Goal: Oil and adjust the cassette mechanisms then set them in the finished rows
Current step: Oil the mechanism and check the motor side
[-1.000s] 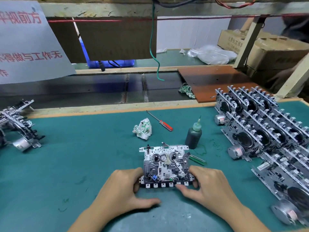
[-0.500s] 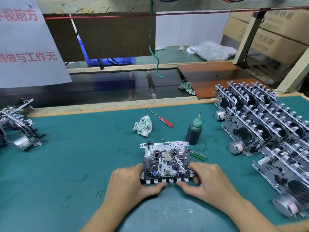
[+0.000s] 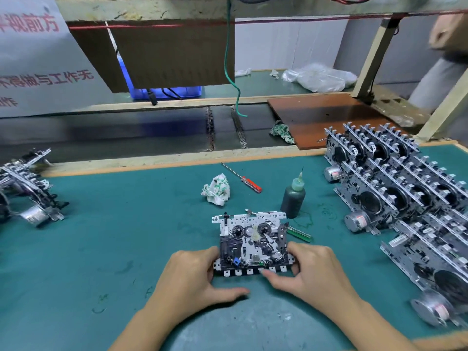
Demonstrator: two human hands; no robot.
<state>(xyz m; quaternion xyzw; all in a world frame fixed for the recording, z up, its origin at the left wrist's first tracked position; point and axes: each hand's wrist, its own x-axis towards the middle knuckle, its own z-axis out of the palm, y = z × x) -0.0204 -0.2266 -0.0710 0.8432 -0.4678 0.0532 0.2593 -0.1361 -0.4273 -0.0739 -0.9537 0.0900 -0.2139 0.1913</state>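
Observation:
A metal cassette mechanism (image 3: pixel 252 240) lies flat on the green mat (image 3: pixel 114 239), its key row toward me. My left hand (image 3: pixel 196 274) grips its left front corner, thumb lying on the mat in front. My right hand (image 3: pixel 310 271) holds the right front corner, its thumb pressing the key row. A dark oil bottle (image 3: pixel 293 196) with a needle tip stands just behind the mechanism on the right. Rows of finished mechanisms (image 3: pixel 405 196) stand upright along the right side. More mechanisms (image 3: pixel 27 193) sit at the left edge.
A red-handled screwdriver (image 3: pixel 244 179) and a crumpled rag (image 3: pixel 216 190) lie behind the mechanism. A green-handled tool (image 3: pixel 300 234) lies beside its right edge. A conveyor belt (image 3: pixel 126 133) runs behind the mat, with a brown board (image 3: pixel 321 117) on it. A person stands at the far right.
My left thumb has slid off the key row and now lies on the mat. The view has shifted slightly; the mechanism stays in place.

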